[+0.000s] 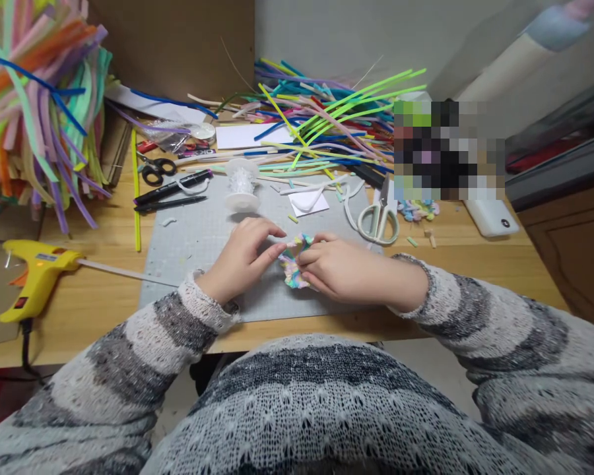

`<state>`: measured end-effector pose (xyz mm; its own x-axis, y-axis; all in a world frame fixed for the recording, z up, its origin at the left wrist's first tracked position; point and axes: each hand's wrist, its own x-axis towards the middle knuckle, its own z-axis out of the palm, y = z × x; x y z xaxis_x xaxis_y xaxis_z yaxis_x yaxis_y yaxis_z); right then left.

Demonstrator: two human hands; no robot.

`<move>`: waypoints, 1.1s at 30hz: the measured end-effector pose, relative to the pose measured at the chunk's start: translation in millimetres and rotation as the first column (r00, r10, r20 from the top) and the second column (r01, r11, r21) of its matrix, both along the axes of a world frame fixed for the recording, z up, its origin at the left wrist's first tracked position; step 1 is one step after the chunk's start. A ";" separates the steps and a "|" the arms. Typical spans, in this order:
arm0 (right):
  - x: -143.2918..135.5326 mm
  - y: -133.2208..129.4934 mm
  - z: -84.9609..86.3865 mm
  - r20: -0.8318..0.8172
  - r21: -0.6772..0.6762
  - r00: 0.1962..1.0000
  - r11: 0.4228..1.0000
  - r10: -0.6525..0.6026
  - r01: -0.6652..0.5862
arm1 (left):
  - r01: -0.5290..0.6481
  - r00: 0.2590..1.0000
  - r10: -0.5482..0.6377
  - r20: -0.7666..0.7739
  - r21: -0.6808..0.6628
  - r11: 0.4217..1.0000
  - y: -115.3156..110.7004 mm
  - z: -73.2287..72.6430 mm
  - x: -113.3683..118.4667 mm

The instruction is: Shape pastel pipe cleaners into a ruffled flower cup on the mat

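Observation:
A small ring of pastel pipe cleaner point(291, 269), curled and multicoloured, is between my hands over the grey cutting mat point(178, 264). My right hand point(339, 264) grips it from the right, fingers bent around its edge. On the other side my left hand point(250, 251) has thumb and index fingertips pinched at the ring's upper left edge. A spool of clear cord point(241, 188) stands just beyond my left hand. Scissors with pale handles point(379, 221) lie past my right hand. A white card point(309, 201) rests on the mat ahead.
At left lies a yellow glue gun point(39, 274), near a large bundle of coloured pipe cleaners point(44, 99). Black scissors point(156, 170) and a black marker point(173, 187) are behind the mat. Loose pipe cleaners point(336, 112) pile at the back. A white phone-like object point(492, 216) lies right.

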<state>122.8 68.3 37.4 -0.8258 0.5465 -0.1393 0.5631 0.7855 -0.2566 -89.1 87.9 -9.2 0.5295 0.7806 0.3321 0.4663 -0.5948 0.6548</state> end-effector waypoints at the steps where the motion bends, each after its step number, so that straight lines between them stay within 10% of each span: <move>1: -0.1 -0.2 -0.9 0.001 0.008 1.000 1.000 -0.004 0.004 | -0.001 1.000 0.001 -0.005 -0.004 1.000 0.1 -0.1 0.4; 11: 19.2 -0.3 -4.4 -0.211 -0.009 0.978 1.000 -0.008 0.006 | -0.030 1.000 0.030 -0.003 -0.088 0.996 -0.5 -2.4 2.8; 18: 33.6 -3.7 -22.1 -0.479 -0.095 0.780 0.908 -0.401 0.409 | 0.045 0.998 -0.035 0.054 -0.197 0.979 -2.6 -0.2 3.8; 23: 28.1 -22.1 -22.8 -0.332 0.115 0.921 0.960 -0.206 0.256 | 0.291 0.943 -0.283 -0.172 0.023 0.956 -5.5 12.5 -0.1; 33: 31.2 -22.7 -36.9 -0.205 0.263 0.977 0.958 -0.057 0.111 | 0.320 0.892 -0.163 -0.421 0.334 0.887 -12.3 7.4 1.1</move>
<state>154.0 45.5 0.5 -0.7715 0.6097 0.1818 0.5909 0.7926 -0.1505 -88.0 75.6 -1.7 0.8278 0.4621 0.3182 0.4346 -0.8868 0.1571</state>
